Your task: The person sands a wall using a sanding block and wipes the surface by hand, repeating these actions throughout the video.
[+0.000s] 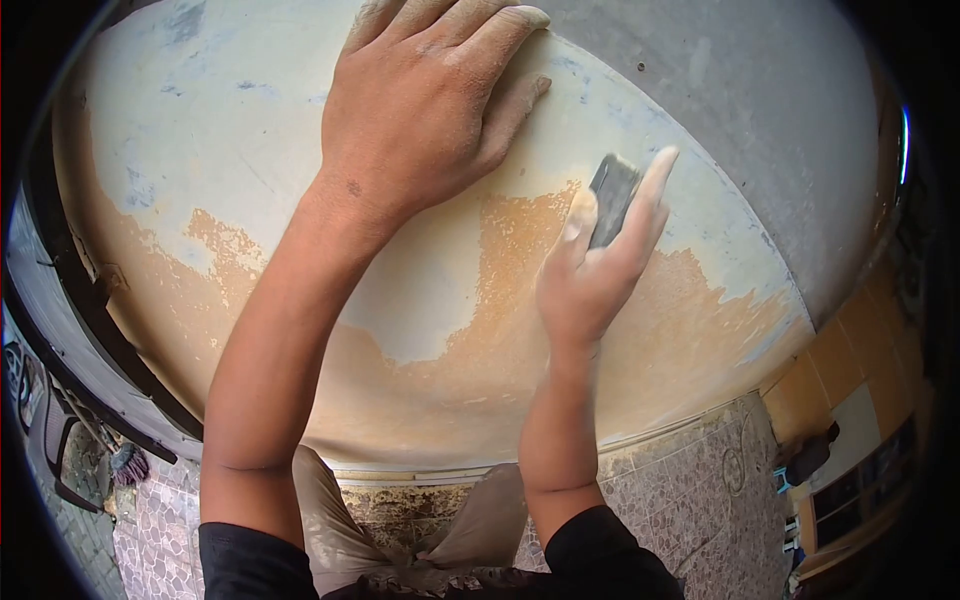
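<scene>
A large curved panel (415, 285), like a car body panel, spreads in front of me, its pale coating worn to tan in patches. Dust whitens the fingers of my left hand (415, 115), which lies flat on the upper part of the panel with fingers stretched out and nothing held. Lower and to the right, my right hand (595, 285) grips a dark grey sanding block (614, 200) against the panel, thumb on one side and fingers on the other. The underside of the block is hidden.
A smooth grey panel (745, 110) adjoins at the upper right along a curved seam. Black trim (90, 290) edges the left side. Below lies a patterned tile floor (690, 500), with a mop-like head (129, 464) at lower left and a wooden cabinet (860, 510) at lower right.
</scene>
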The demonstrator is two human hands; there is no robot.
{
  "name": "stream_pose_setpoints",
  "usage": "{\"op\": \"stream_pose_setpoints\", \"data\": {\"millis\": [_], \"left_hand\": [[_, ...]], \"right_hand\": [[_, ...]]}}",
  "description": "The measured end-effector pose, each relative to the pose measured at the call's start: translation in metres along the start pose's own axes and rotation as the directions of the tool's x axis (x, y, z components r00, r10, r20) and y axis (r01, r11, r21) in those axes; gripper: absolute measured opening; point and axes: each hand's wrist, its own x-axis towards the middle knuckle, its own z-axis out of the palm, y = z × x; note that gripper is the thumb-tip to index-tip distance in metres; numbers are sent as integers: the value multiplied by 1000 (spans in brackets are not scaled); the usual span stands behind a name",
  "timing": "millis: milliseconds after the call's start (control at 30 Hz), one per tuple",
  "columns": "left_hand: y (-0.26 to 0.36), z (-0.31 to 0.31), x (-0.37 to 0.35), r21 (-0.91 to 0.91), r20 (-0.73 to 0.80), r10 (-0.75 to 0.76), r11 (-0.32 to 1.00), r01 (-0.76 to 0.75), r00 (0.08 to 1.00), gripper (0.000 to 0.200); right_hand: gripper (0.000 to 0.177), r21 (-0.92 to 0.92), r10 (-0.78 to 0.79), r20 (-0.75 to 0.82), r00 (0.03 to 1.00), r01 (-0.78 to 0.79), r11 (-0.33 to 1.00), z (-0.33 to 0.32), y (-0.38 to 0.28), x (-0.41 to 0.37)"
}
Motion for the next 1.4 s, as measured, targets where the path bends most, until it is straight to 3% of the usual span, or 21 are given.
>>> {"op": "stream_pose_setpoints", "data": {"millis": [67,100,167,300,400,533,633,800,867,933,1000,1100,1167,1267,1333,1400], "left_hand": [[-3,-14,4,-40,193,-16,999,24,981,42],[-14,-4,-2,11,154,55,998,-57,986,45],[-12,-7,-4,37,149,28,999,-34,988,47],[-13,-10,-6,148,165,-57,988,32,985,51],[-8,-10,-4,141,126,-79,988,60,989,53],[-14,-4,-6,119,23,-24,993,21,999,45],[-17,-5,-5,59,9,-26,998,26,1000,41],[-19,-4,-5,26,-14,0,1000,0,1000,38],[-16,-2,-4,16,-47,-3,1000,4,999,37],[-12,-4,-2,15,-32,-66,998,66,997,36],[-14,0,-2,4,-57,-66,998,67,996,35],[-14,-4,-5,-13,-51,-69,998,69,996,33],[-16,-5,-4,-17,-29,-57,998,56,998,32],[-18,-2,-4,-92,-146,-18,996,4,989,29],[-14,-6,-5,78,-32,-31,996,34,999,30],[-12,-6,-5,76,-36,-30,997,32,999,30]], "right_hand": [[69,-35,-39,23,999,40,999,1,-4,12],[70,-67,-73,46,996,76,995,2,-5,14],[70,-123,-106,60,993,113,986,2,8,-33],[69,-110,27,35,999,-23,994,2,20,-151],[69,-140,-11,68,998,21,990,-2,24,-119],[69,14,-40,26,999,40,999,5,-5,18],[69,-74,-83,61,995,87,993,4,-10,23],[67,-156,-94,41,995,100,983,4,15,-101],[66,-134,14,70,997,-4,991,2,13,-113],[67,-106,-103,-40,994,98,990,12,10,-66],[67,35,-34,-35,999,35,999,13,-8,-9],[68,-15,-41,30,999,41,999,13,-21,39],[70,-45,-45,50,998,47,998,11,-18,21],[74,-179,-107,96,990,122,976,7,-2,-51],[74,-161,-75,102,992,90,983,6,0,-71],[74,-145,-44,109,993,60,988,4,-3,-57]]}}
